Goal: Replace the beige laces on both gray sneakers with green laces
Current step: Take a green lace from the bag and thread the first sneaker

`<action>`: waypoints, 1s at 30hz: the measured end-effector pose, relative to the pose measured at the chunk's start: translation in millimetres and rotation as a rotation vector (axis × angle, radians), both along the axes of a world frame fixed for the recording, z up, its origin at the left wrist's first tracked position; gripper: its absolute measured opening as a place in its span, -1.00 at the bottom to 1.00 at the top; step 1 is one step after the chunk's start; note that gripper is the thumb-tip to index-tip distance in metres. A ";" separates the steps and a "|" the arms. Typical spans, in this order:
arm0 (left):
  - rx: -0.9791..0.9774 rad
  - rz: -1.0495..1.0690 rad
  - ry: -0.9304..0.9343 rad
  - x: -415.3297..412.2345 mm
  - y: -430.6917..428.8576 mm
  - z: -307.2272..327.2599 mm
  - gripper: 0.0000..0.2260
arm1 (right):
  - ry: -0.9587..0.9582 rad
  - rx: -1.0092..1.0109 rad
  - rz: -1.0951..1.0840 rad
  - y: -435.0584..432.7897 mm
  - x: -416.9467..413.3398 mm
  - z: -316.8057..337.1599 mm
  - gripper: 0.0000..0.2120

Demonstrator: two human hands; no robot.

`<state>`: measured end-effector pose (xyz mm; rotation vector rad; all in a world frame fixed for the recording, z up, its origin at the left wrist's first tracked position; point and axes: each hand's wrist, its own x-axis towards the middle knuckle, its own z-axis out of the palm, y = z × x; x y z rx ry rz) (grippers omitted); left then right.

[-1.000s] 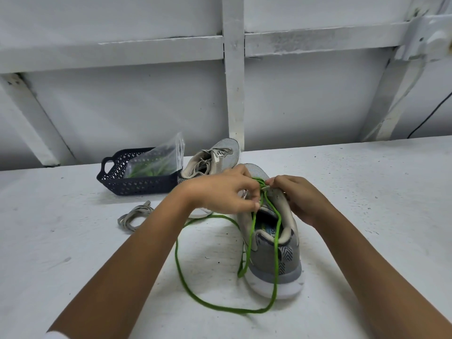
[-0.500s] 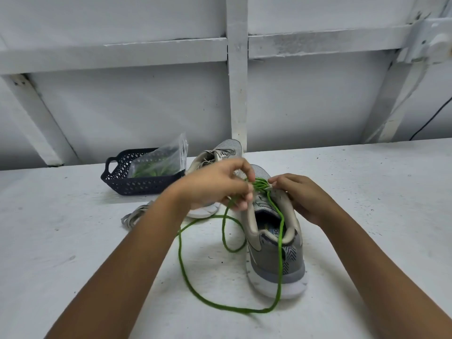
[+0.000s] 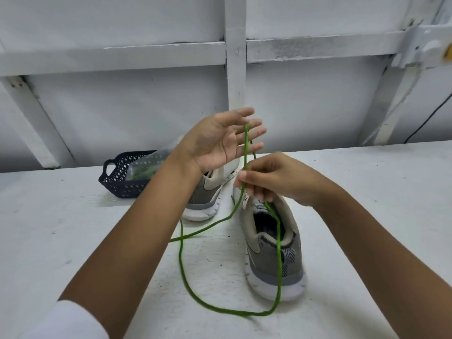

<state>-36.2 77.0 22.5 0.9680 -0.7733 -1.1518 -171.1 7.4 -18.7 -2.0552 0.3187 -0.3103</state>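
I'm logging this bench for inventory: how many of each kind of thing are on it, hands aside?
gray sneakers: 2
green lace, out loose: 1
dark basket: 1
clear bag in the basket, green contents uncountable: 1
Total: 5

Room at right and front left; middle blocked.
Bare table (image 3: 379, 204) is left to the right of the near sneaker (image 3: 274, 253) and at front left. The middle is taken up by that shoe, the far sneaker (image 3: 208, 199) behind it and the basket (image 3: 115, 182) at back left. The space in front is crossed by a looped green lace (image 3: 182, 265), strung up to the left hand (image 3: 220, 140) and the right hand (image 3: 271, 179).
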 end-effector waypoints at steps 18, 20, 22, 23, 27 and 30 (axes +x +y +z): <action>0.131 -0.043 -0.452 8.9 19.5 -54.3 -0.78 | 0.113 0.344 -0.312 -36.1 18.6 -4.8 -0.60; 0.152 -0.053 -0.487 4.9 16.1 -55.1 -0.80 | 0.059 0.285 -0.271 -31.3 22.6 -8.5 -0.66; 0.163 -0.049 -0.496 2.3 14.4 -57.8 -0.80 | -0.031 0.325 -0.287 -31.1 24.8 -8.3 -0.76; 0.165 -0.045 -0.493 2.2 14.7 -59.5 -0.80 | -0.068 0.351 -0.320 -32.8 25.4 -7.3 -0.79; 0.177 -0.050 -0.469 6.9 23.6 -65.0 -0.84 | -0.196 0.489 -0.487 -48.1 26.7 -0.8 -0.78; 0.189 -0.077 -0.443 11.6 33.3 -67.9 -0.86 | -0.346 0.614 -0.616 -64.2 26.7 1.9 -0.77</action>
